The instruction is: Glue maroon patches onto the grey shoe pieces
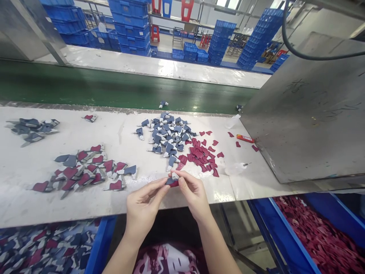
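Note:
Both hands meet at the table's front edge around one small blue, white and dark red part [172, 181]. My left hand [145, 201] pinches its left side, and my right hand [194, 194] pinches its right side. Just beyond them lies a pile of blue-and-white parts [169, 133]. To its right is a pile of flat dark red pieces [199, 154]. Parts with dark red and blue faces [82, 171] are heaped on the left, with a smaller group of blue-grey parts [31, 127] behind them.
A metal panel [310, 110] stands at the right, near a red cutter [245, 139] and two clear bottles [233, 121]. A green belt [114, 85] runs behind the white table [119, 133]. Filled blue bins [98, 247] sit below at both sides.

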### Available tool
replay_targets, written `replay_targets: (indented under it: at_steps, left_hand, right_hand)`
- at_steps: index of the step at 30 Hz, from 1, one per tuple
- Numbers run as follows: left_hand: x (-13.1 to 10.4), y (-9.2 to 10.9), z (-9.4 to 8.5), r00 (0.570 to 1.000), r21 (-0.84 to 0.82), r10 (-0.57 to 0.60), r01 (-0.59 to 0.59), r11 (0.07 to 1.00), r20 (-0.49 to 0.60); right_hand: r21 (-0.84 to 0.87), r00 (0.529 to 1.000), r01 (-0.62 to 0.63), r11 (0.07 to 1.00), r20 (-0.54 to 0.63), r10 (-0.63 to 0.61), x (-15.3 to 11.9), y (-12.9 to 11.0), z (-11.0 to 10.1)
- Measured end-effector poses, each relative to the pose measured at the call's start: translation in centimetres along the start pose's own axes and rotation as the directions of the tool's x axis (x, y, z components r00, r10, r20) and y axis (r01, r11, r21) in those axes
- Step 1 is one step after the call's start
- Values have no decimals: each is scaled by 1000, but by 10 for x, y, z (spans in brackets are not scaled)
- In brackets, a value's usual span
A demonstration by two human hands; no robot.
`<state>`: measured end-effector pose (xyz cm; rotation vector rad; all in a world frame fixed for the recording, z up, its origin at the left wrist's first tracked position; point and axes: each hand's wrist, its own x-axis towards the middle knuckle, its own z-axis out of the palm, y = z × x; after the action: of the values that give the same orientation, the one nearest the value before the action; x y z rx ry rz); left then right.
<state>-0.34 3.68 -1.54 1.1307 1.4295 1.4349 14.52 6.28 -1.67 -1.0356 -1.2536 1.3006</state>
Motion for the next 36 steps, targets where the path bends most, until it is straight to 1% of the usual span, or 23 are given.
replay_targets:
  at_steps: [3,5,8,11,14,16,19,22,24,26,29,31,32,34,36]
  left_hand:
    - [-1,-1,0,1000,21,23,-23,1000,1]
    - [-1,-1,1,1000,36,24,-24,999,4]
    - [-2,-3,3,999,61,38,-38,997,11]
    - [-4,-6,6,997,80,74,-75,994,20]
    - [-5,-9,7,996,62,91,-92,994,19]
    - [-5,-9,8,997,35,76,-76,996,10]
    - [-5,-5,8,999,2,40,-40,999,-21]
    - [-4,-1,8,999,-15,15,-15,1000,-53]
    - [-3,0,7,999,-4,7,-8,1000,-47]
    - [-3,0,8,1000,47,27,-27,999,-7]
    - [-4,-2,12,988,220,138,-149,964,64]
    - [-5,-3,16,972,337,226,-234,912,64]
    - [-6,-3,17,966,378,254,-255,890,53]
    - [-5,-6,19,965,413,261,-249,876,29]
    - [-4,-8,18,976,397,215,-210,893,32]
  right_hand:
    - [-1,1000,24,1000,7,-24,-3,1,2]
    - [-20,999,33,999,-8,-33,-4,1,6]
    - [-104,993,54,993,-94,-64,-7,3,14]
    - [-188,975,79,979,-191,-116,-10,8,24]
    - [-236,965,90,968,-218,-143,-13,14,32]
    - [-255,961,99,962,-225,-159,-14,17,33]
    - [-255,963,140,957,-188,-191,-13,17,28]
    - [-239,977,190,952,-48,-207,-11,12,17]
    - [-253,977,210,944,23,-211,-9,8,10]
    - [-281,976,216,935,30,-217,-9,5,8]
    - [-352,967,227,908,-27,-252,-9,8,15]
    - [-403,957,219,889,-89,-276,-10,13,24]
    - [-418,953,205,885,-122,-278,-10,15,28]
    - [-427,951,176,887,-161,-266,-10,20,33]
    - [-409,963,159,899,-138,-233,-8,23,33]
